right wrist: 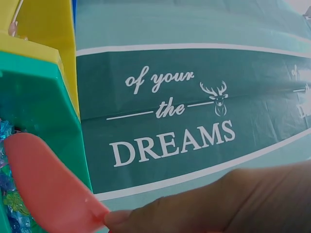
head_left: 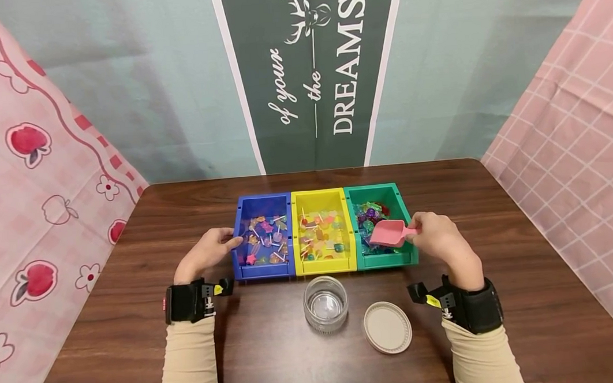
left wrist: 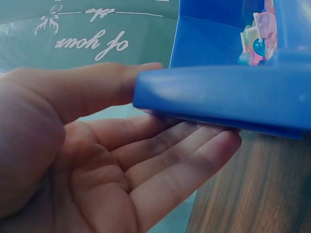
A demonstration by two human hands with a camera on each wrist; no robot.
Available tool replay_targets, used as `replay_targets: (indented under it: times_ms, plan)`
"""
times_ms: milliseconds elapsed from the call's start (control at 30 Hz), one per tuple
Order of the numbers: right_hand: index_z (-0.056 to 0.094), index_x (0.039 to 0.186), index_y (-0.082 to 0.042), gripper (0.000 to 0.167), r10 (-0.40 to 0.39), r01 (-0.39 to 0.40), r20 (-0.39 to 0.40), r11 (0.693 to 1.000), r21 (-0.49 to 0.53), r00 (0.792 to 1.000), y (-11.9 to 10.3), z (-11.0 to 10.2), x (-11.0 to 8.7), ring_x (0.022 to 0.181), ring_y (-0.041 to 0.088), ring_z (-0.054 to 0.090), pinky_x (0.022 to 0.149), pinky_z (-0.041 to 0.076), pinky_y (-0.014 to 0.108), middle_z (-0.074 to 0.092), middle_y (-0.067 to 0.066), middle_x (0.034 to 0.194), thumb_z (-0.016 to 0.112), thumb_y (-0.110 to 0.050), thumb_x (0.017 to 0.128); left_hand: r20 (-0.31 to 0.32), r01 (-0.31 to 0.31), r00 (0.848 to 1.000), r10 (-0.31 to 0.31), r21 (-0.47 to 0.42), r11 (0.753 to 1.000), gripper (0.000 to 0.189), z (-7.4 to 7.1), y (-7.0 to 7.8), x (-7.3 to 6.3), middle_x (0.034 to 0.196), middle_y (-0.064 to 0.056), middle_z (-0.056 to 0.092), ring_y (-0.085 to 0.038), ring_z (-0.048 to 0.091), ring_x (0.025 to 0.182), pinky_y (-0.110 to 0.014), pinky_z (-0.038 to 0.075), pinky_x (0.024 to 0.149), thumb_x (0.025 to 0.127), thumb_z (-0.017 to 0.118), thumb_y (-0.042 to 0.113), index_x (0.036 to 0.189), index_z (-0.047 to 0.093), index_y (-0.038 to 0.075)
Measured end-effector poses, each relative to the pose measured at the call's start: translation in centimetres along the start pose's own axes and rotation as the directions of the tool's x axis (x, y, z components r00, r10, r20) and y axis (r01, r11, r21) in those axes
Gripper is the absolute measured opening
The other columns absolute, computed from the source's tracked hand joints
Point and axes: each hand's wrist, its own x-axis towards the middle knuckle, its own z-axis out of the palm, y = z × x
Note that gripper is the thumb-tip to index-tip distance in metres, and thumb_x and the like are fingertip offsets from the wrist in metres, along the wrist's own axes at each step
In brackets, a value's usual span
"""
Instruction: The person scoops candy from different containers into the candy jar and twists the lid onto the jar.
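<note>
In the head view my right hand [head_left: 441,239] pinches the handle of a pink scoop [head_left: 388,233]. The scoop's blade is inside the green bin [head_left: 388,261], over glittery translucent beads [head_left: 368,216] in purple, green and red. My left hand [head_left: 208,253] holds the left side of the blue bin [head_left: 262,204]; in the left wrist view the thumb lies on one side of its wall and the fingers on the other. Lollipop-shaped and star-shaped pieces lie in the blue bin. Between these two, a yellow bin [head_left: 319,199] holds similar small pieces.
In front of the bins stands a clear jar [head_left: 325,303] without a lid on it. A round cream lid [head_left: 388,328] lies to its right on the dark wooden table [head_left: 273,355]. Behind the table hangs a green cloth [head_left: 186,76] with printed words.
</note>
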Motion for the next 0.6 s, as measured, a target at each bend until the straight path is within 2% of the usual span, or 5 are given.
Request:
replay_targets:
  times_ms: [200,400,600]
  plan:
    - [0.065,0.099,0.006,0.026,0.033,-0.034,-0.028,0.999,-0.027,0.999,-0.15,0.05,-0.13,0.077,0.032,0.054,0.065,0.046,0.039,0.066,0.024,0.091,0.066,-0.018,0.088,0.003,-0.003,1.000,0.003,-0.003,1.000,0.044,0.02,0.01,-0.01,0.121,-0.026,0.063,-0.028,0.060,0.107,-0.052,0.047,0.102,0.103,0.045,0.021,0.134,0.048,-0.011]
    - [0.069,0.103,0.003,0.027,0.059,-0.060,-0.053,0.998,-0.030,0.997,-0.45,0.06,-0.30,0.074,0.030,0.056,0.058,0.046,0.035,0.068,0.026,0.098,0.066,-0.019,0.087,0.005,0.004,1.000,-0.004,-0.003,1.000,0.046,-0.03,0.02,-0.16,0.123,-0.028,0.061,-0.032,0.059,0.110,-0.055,0.045,0.103,0.103,0.045,0.021,0.134,0.047,-0.012]
    - [0.069,0.107,0.004,0.029,0.068,-0.069,-0.054,0.997,-0.019,0.996,-0.62,0.98,0.28,0.072,0.029,0.055,0.055,0.045,0.031,0.068,0.028,0.104,0.066,-0.018,0.088,0.010,0.009,1.000,-0.009,-0.008,1.000,0.046,0.02,0.10,-0.09,0.123,-0.028,0.061,-0.031,0.060,0.109,-0.055,0.045,0.103,0.103,0.045,0.022,0.134,0.047,-0.011]
